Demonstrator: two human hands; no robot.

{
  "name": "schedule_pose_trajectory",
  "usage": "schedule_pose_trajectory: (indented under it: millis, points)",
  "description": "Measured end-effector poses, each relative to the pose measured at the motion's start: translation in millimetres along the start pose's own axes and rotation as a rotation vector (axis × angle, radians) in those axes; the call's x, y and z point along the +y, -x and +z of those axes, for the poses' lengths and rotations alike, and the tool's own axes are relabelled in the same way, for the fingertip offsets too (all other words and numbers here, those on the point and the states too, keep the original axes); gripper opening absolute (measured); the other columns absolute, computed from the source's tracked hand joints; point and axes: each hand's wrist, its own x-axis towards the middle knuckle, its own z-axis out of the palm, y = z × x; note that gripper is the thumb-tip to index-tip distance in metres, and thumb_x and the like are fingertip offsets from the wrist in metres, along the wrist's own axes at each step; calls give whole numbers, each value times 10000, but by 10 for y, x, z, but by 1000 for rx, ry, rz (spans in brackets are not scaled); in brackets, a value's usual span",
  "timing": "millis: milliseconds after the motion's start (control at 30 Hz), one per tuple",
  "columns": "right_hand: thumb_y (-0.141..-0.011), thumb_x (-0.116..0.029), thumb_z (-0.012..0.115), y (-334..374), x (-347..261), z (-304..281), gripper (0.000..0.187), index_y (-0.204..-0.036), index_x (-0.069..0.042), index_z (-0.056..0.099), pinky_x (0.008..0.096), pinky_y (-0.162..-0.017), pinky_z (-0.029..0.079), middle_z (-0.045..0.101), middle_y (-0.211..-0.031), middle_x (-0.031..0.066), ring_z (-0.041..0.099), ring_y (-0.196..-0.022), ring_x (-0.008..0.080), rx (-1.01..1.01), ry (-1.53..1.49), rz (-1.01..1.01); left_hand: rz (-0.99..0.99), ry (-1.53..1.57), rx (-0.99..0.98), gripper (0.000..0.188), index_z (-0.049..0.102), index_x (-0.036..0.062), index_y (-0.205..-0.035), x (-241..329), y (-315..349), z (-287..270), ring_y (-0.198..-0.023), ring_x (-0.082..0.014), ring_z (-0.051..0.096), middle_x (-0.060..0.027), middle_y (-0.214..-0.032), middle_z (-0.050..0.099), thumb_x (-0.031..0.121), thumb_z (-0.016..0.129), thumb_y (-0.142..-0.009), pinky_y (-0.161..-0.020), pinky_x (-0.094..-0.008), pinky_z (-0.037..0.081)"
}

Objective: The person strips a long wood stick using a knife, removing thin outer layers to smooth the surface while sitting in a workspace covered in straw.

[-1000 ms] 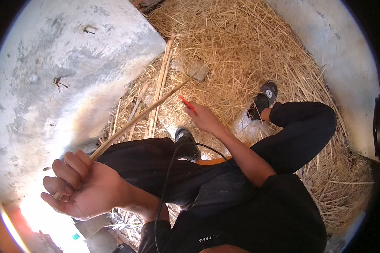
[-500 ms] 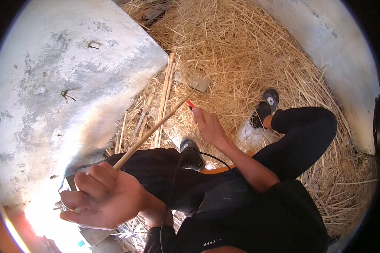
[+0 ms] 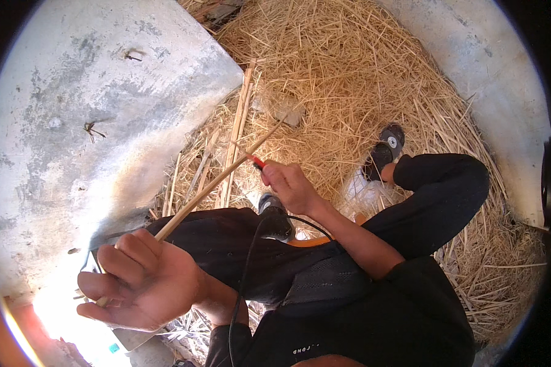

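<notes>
My left hand is closed around the thick end of a long, pale wooden stick. The stick slants up and away to the right, its thin far tip over the straw. Between the fingers and thumb of my right hand is a small knife with a red and black handle. Its narrow blade lies across the stick toward the far end and seems to touch it. Most of the handle is hidden inside the right hand.
Loose straw covers the ground. Split wooden strips lie to the left of my shoe, close to a whitewashed wall with wire stubs. A second pale wall curves along the right. A black cable hangs across my lap.
My right hand has moved left and slightly nearer, bringing the knife from beside the stick onto it. The left hand and stick have shifted slightly left.
</notes>
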Motion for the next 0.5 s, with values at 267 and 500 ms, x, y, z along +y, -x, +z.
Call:
schedule_pose_trajectory:
  millis: [267, 500]
  points:
    - [-893, -238, 400, 124, -280, 148, 323, -741, 27, 506, 376, -445, 327, 432, -509, 172, 415, -433, 304, 33, 121, -37, 17, 19, 76, 404, 225, 141, -610, -12, -82, 10, -415, -82, 93, 11, -476, 181, 389, 241, -928, -397, -247, 96]
    - [-898, -271, 380, 80, -461, 85, 333, -861, 6, 560, 412, -464, 414, 494, -522, 190, 529, -480, 322, 12, 427, 75, -46, 148, -77, 391, 237, 142, -606, 30, -55, -25, -394, -77, 95, 18, -463, 195, 366, 250, -925, -384, -243, 100]
